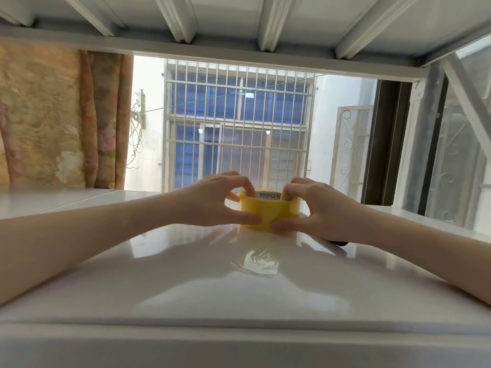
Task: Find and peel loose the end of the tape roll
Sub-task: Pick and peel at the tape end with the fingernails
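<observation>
A yellow tape roll (265,212) lies flat on the glossy white table (186,274), a white printed core showing inside it. My left hand (212,200) grips its left side, thumb on the outer face and fingers curled over the rim into the core. My right hand (321,208) grips the right side the same way, thumb pressed low on the outer face. A short strip of tape stands a little off the roll at its right edge, by my right fingers.
A crumpled piece of clear tape or film (259,264) lies on the table in front of the roll. A small dark object (340,243) peeks out under my right wrist. A metal shelf frame (239,49) hangs overhead; a barred window is beyond.
</observation>
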### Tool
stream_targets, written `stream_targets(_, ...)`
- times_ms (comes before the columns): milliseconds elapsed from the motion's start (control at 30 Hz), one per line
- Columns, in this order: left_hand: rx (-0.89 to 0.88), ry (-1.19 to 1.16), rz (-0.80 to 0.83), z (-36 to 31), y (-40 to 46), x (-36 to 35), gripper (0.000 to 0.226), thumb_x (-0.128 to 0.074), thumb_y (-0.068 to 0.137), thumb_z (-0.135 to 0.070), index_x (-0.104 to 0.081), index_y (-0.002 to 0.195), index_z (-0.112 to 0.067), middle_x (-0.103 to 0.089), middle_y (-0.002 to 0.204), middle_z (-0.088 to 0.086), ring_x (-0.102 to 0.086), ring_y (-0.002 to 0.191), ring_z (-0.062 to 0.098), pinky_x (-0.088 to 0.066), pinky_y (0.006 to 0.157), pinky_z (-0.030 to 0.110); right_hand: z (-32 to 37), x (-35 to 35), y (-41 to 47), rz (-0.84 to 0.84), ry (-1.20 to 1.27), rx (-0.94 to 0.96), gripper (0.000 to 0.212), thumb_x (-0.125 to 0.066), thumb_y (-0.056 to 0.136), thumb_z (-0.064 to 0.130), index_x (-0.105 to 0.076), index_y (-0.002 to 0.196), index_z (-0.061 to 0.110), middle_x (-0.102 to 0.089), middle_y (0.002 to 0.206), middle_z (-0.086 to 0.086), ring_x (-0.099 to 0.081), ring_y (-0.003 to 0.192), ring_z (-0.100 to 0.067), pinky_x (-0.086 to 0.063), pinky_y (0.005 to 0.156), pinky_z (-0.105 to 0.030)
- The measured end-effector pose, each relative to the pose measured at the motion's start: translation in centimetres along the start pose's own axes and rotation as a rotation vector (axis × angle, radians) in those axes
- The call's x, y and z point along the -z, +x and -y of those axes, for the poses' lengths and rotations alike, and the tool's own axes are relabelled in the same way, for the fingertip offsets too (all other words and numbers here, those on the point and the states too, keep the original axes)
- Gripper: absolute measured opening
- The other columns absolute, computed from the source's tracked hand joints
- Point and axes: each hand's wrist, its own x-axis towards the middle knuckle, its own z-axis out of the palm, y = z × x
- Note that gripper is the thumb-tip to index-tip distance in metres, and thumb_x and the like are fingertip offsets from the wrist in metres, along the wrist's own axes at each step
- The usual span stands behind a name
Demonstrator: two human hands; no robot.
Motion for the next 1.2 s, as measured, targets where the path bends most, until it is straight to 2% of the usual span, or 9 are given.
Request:
stream_targets(100, -0.023, 0.059, 0.015, -0.3, -0.3, 0.8, 0.045, -0.067, 0.076, -0.042, -0.049, 0.116, -0.032, -0.043, 0.126, -0.011, -0.049, 0.112, 0.006, -0.038, 0.087, 0.017, 0.2, 0.2, -0.1, 0.012, 0.018, -0.001, 0.034, -0.065, 0.074, 0.045, -0.054, 0.098, 0.022, -0.054, 0.107, 0.0, -0.049, 0.094, -0.015, -0.042, 0.084, -0.029)
stream_targets(200, -0.087, 0.058, -0.017, -1.5, -1.2, 2.9, 0.032, -0.064, 0.074, -0.044, -0.057, 0.104, -0.036, -0.052, 0.113, -0.02, -0.053, 0.102, -0.002, -0.041, 0.085, 0.016, 0.6, 0.8, -0.4, -0.036, 0.058, 0.026, 0.03, -0.064, 0.075, 0.043, -0.052, 0.099, 0.03, -0.053, 0.113, 0.005, -0.048, 0.096, -0.008, -0.038, 0.083, -0.019)
stream_targets(300, -0.125, -0.092, 0.124, -3.7, -2.8, 4.7, 0.018, -0.067, 0.069, -0.043, -0.069, 0.086, -0.034, -0.069, 0.091, -0.015, -0.063, 0.087, -0.001, -0.051, 0.082, 0.02, 1.4, 1.6, -1.0, -0.116, 0.109, 0.084, 0.024, -0.063, 0.075, 0.042, -0.058, 0.094, 0.029, -0.055, 0.103, 0.01, -0.051, 0.094, -0.002, -0.04, 0.077, -0.01)
stream_targets(400, -0.175, -0.117, 0.259, -5.4, -3.8, 5.0, 0.014, -0.072, 0.065, -0.046, -0.07, 0.075, -0.036, -0.071, 0.086, -0.01, -0.066, 0.085, 0.004, -0.05, 0.085, 0.024, 2.4, 2.1, -1.9, -0.113, 0.213, 0.156, 0.017, -0.063, 0.076, 0.039, -0.066, 0.086, 0.027, -0.058, 0.09, 0.014, -0.055, 0.09, -0.003, -0.046, 0.074, -0.015)
stream_targets(500, -0.193, -0.11, 0.317, -6.3, -4.2, 4.5, 0.018, -0.077, 0.062, -0.045, -0.069, 0.075, -0.036, -0.07, 0.084, -0.011, -0.065, 0.085, 0.006, -0.048, 0.085, 0.02, 3.1, 2.1, -2.3, -0.063, 0.259, 0.195, 0.015, -0.064, 0.076, 0.037, -0.068, 0.083, 0.025, -0.062, 0.083, 0.014, -0.058, 0.085, -0.007, -0.049, 0.074, -0.022)
stream_targets(700, -0.179, -0.034, 0.446, -6.7, -4.5, 4.0, 0.013, -0.076, 0.068, -0.036, -0.071, 0.079, -0.03, -0.068, 0.083, -0.015, -0.063, 0.085, 0.001, -0.041, 0.081, 0.01, 3.7, 1.9, -2.6, -0.001, 0.275, 0.218, 0.014, -0.064, 0.078, 0.033, -0.07, 0.085, 0.022, -0.063, 0.082, 0.014, -0.06, 0.081, -0.009, -0.051, 0.074, -0.026)
stream_targets(967, -0.193, -0.023, 0.459, -6.7, -4.7, 4.0, 0.002, -0.071, 0.078, -0.03, -0.072, 0.08, -0.031, -0.066, 0.077, -0.017, -0.063, 0.081, 0.005, -0.039, 0.079, 0.009, 4.1, 1.9, -2.8, 0.037, 0.294, 0.213, 0.011, -0.064, 0.078, 0.031, -0.07, 0.083, 0.024, -0.063, 0.081, 0.012, -0.06, 0.079, -0.01, -0.051, 0.074, -0.027)
stream_targets(1200, -0.182, 0.04, 0.49, -6.6, -4.8, 4.4, 0.004, -0.069, 0.079, -0.027, -0.071, 0.081, -0.031, -0.065, 0.076, -0.02, -0.063, 0.082, 0.002, -0.038, 0.079, 0.005, 4.1, 1.8, -2.8, 0.073, 0.303, 0.208, 0.011, -0.062, 0.079, 0.03, -0.07, 0.082, 0.023, -0.063, 0.083, 0.01, -0.06, 0.078, -0.012, -0.052, 0.072, -0.031)
